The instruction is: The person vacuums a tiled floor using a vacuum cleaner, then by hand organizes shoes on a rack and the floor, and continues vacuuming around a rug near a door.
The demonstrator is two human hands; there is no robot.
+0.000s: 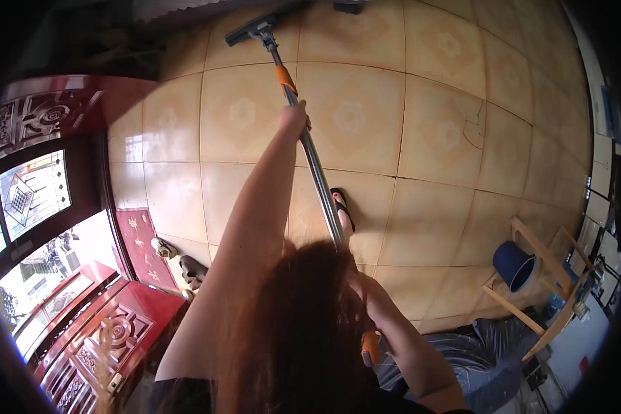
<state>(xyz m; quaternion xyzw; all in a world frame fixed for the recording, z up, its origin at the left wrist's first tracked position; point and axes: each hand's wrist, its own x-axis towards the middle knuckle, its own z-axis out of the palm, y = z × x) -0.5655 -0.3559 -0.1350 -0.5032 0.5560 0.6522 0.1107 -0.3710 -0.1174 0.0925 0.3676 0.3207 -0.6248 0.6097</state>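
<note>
A long-handled mop slants across the middle, with a silver pole, orange grip parts and a wide, flat grey head resting on the tiled floor at the far end. My left hand is stretched forward, closed round the pole just below the upper orange collar. Nearer my body, my right hand is closed about the pole's near part, its fingers partly hidden by hair. Below that hand shows the orange end grip.
Beige floor tiles spread ahead; one is cracked at right. Carved red doors and a red mat with shoes are at left. A blue bucket stands by a wooden frame at right. My sandalled foot is beside the pole.
</note>
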